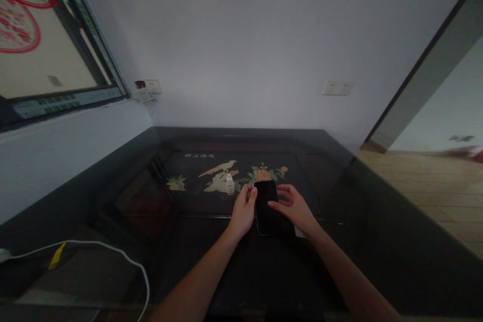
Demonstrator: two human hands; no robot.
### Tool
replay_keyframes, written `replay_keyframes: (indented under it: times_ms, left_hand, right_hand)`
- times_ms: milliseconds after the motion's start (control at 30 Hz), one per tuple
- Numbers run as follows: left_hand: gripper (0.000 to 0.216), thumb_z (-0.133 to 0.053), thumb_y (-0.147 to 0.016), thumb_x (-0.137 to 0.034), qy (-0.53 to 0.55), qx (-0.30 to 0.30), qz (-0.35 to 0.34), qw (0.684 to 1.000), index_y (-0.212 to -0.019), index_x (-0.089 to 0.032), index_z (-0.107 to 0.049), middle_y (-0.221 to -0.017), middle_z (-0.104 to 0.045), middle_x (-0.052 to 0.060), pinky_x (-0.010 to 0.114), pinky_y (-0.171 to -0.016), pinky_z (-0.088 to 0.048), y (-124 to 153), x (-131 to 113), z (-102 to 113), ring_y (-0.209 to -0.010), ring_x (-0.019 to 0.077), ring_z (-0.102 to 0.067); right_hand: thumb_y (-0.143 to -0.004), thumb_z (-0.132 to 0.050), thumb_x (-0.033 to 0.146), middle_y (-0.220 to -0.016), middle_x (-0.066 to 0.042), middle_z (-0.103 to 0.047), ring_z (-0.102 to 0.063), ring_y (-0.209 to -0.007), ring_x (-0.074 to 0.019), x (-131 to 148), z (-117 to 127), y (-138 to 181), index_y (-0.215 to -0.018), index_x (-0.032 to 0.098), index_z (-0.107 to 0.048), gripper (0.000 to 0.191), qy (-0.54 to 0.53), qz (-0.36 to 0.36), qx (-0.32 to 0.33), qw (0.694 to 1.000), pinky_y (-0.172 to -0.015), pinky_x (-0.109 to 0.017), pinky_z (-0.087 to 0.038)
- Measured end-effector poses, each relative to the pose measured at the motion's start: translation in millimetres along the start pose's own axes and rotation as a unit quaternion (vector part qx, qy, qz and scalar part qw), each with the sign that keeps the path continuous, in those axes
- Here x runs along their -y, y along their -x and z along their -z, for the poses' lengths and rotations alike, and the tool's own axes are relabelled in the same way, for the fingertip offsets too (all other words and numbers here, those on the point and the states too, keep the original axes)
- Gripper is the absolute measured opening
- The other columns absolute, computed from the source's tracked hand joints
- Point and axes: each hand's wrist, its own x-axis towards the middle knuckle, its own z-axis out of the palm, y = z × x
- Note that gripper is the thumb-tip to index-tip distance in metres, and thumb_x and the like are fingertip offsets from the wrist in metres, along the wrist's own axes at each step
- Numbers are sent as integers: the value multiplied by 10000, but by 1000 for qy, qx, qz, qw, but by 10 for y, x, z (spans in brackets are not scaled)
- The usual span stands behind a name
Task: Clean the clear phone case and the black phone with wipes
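Observation:
A smartphone [266, 211] with a dark screen is held over the black tabletop, its screen facing up. My left hand [243, 210] grips its left edge, the thumb along the upper side and the fingers partly hidden behind. At the right edge, my right hand [296, 209] has its thumb reaching onto the screen's side and its fingers curled near the upper corner. Just beyond my left hand stands a small clear dropper bottle [230, 186] with a white cap, upright. A small white item [299, 232] shows partly under my right wrist; its kind is unclear.
The glossy black table [377, 241] bears an inlaid bird and flower picture. A white cable [109, 245] with a yellow tag [57, 255] curves across its left front. Wall sockets [338, 87] sit behind it, a window [53, 35] is at left, and wooden floor [422, 186] lies right.

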Motion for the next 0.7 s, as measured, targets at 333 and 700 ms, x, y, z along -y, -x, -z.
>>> replay_keyframes:
  times_ms: [333, 700]
  left_hand:
    - [414, -577, -892, -647, -35, -55, -21, 998, -886, -235, -547, -706, -533, -30, 245, -603, -419, -55, 90, 58, -661, 159, -517]
    - [458, -679, -828, -639, 43, -53, -33, 997, -836, -219, -496, -680, -535, -55, 202, -564, -392, 0, -5, -41, -613, 108, -506]
  right_hand:
    - [-854, -687, 638, -915, -50, -753, -707, -783, -211, -63, -4, 49, -1191, 243, -702, 519, -16, -69, 115, 991, -685, -336, -579]
    - [-862, -700, 596, -881, -28, -754, -695, -737, -189, -4, -13, 80, -1156, 230, -704, 470, -9, -56, 140, 988, -639, -292, -549]
